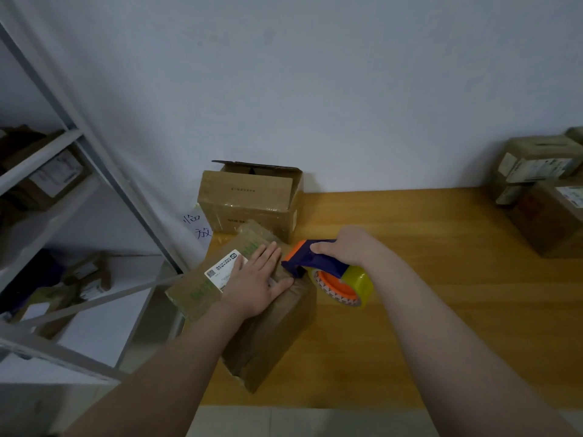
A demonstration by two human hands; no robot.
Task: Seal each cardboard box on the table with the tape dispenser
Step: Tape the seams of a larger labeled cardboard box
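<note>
Cardboard takes up the near-left corner of the wooden table: a closed brown box lies there at an angle, a white shipping label on its top. The left hand presses flat on that top, fingers straight and together, partly covering the label. The right hand grips the blue handle of the tape dispenser, fingers curled round it; the dispenser's front end touches the box's top right edge just beside the left thumb, and its roll of clear tape hangs over the tabletop beside the box. An open-flapped box stands at the back-left corner against the wall, and stacked labelled boxes sit at the far-right edge. A metal shelf holding parcels stands left of the table.
</note>
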